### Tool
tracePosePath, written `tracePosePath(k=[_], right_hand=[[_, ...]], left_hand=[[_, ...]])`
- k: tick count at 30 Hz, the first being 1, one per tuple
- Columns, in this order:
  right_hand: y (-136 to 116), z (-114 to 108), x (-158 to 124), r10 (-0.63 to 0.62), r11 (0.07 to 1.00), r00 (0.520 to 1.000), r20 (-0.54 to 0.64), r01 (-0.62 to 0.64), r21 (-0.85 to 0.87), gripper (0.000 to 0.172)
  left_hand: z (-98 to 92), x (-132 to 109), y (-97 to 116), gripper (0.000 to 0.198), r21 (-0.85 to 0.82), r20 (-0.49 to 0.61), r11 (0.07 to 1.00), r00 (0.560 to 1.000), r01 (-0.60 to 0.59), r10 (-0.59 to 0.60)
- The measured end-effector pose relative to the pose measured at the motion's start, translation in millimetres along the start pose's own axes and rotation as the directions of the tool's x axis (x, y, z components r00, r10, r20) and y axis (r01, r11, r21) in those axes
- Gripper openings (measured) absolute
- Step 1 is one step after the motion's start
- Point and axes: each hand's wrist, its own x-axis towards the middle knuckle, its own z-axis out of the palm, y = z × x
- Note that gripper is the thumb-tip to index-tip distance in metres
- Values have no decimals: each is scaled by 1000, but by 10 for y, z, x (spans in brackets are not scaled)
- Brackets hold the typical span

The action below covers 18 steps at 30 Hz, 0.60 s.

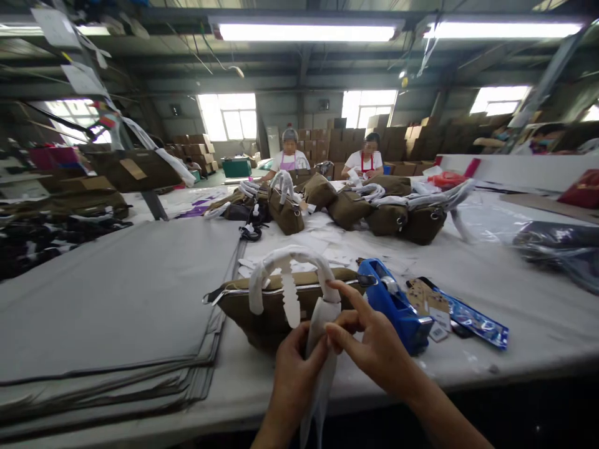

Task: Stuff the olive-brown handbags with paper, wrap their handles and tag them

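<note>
Before the brown bag (262,321), the left hand (296,368) pinches a white strip (324,374); the right hand (369,333) grips its edge, index finger stretched to the wrapped handle (291,252).

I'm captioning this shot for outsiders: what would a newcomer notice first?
Probably the bright blue tape dispenser, on the table just right of a brown bag. In front of that bag, the left hand pinches a white strip, with the right hand close against it. Farther back, more brown bags lie heaped.
</note>
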Motion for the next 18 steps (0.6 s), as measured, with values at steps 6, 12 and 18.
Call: tracePosePath(k=[6,12,18], right_hand=[[43,19,106,85,949,988,-131,-120,-292,62],[319,-18,123,326,940,937,-125,-336,-65,67],[583,-15,-6,267,921,960,-81,-230,315,48]], left_hand=[[-10,22,-8,37,41,8,999,1000,-26,26],[-62,9,-2,37,21,46,1000,999,0,-1],[-83,18,-26,46,-182,108,975,988,124,-106]])
